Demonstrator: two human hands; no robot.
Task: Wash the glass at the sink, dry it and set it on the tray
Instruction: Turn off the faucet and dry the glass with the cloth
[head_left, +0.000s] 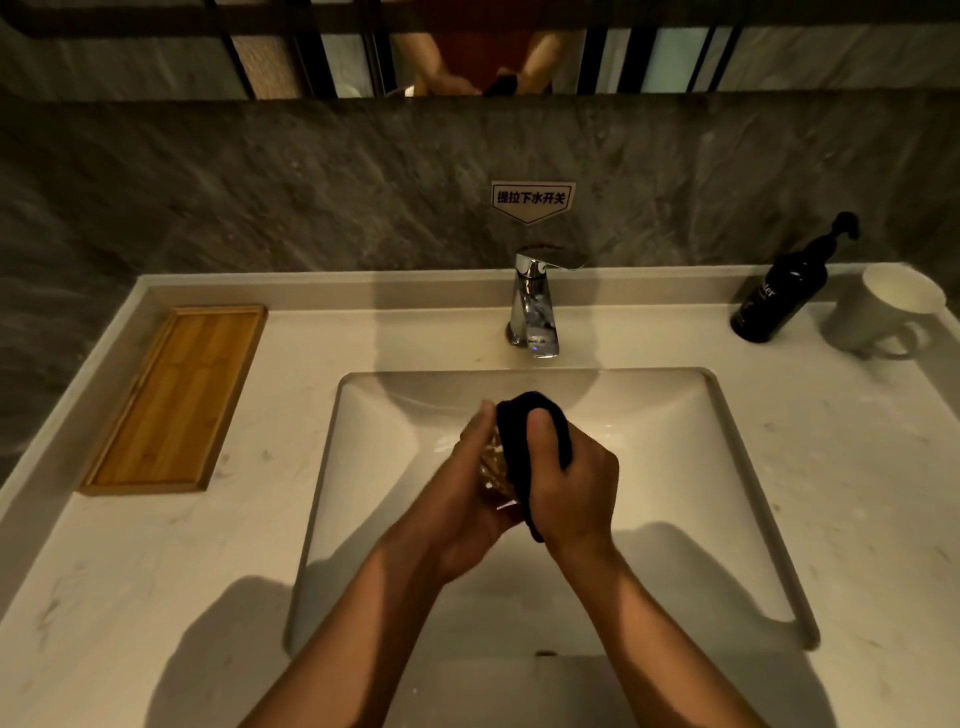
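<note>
A shallow rectangular bamboo tray lies at the left of the pale marble tabletop. Over the white rectangular sink, the left hand grips the clear cut-glass tumbler, while the right hand clutches a dark cloth pressed against it. A chrome tap stands behind; further right stand a black pump bottle and a white mug.

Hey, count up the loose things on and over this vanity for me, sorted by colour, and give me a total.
Black: 2, the cloth and the pump bottle
White: 1, the mug
Clear: 1, the glass held over the sink
Wood brown: 1, the tray
Total: 5
</note>
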